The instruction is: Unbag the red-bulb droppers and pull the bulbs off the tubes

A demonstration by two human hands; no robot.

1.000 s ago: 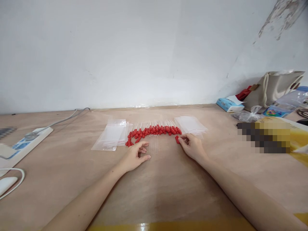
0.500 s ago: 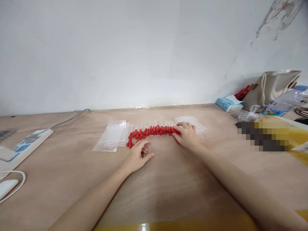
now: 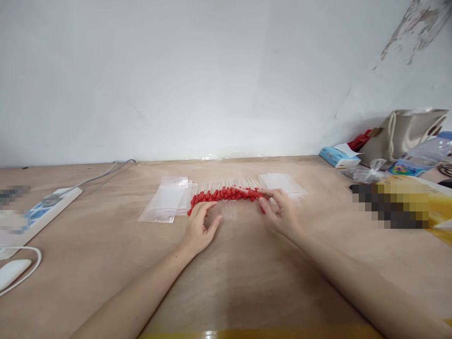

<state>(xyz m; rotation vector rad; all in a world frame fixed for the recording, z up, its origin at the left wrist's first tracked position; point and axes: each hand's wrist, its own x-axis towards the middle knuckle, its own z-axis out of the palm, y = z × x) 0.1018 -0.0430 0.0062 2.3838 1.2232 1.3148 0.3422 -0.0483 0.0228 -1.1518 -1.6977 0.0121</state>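
Note:
A row of glass droppers with red rubber bulbs lies across the table, thin clear tubes pointing toward the wall. Several loose clear tubes lie in front of the row. My left hand rests at the row's left end, thumb and fingers curved apart with nothing between them. At the right end, my right hand has its thumb and fingers around a red rubber bulb; the fingers partly hide it. A pale, pinkish tube lies slantwise over the bulbs just left of my right fingertips.
Clear zip bags lie left and right of the droppers. A power strip and a white mouse-like object are at the left. A blue tissue pack, a beige bag and a yellow package stand at the right.
My right hand reached forward over the right end of the row, then drew back slightly. The pale tube now shows across the bulbs. My left hand opened a little wider near the left end.

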